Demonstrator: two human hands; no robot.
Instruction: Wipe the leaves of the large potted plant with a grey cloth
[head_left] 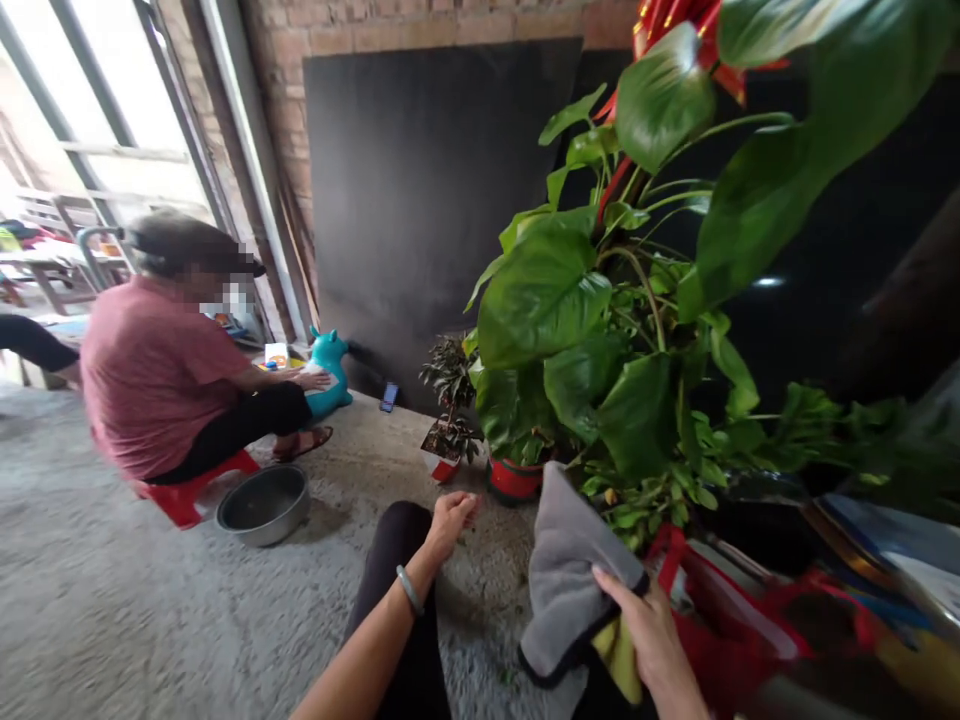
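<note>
My right hand (649,625) grips a grey cloth (566,570) with a dark border, and a yellow patch of cloth (619,655) shows below the fingers. The grey part hangs beside the large-leaved potted plant (544,290). Over the floor in front of the red plant pot (516,480), my left hand (454,515) is closed, its fingers curled together. Whatever may be between those fingertips is too small to make out. A pale bangle (410,590) circles the left wrist.
A smaller potted plant (450,400) and a phone (388,397) stand near the dark board (435,190). At left, a person (165,370) sits on a red stool (180,500), touching a turquoise animal figure (330,375). A grey basin (264,505) and red bags (735,610) are nearby.
</note>
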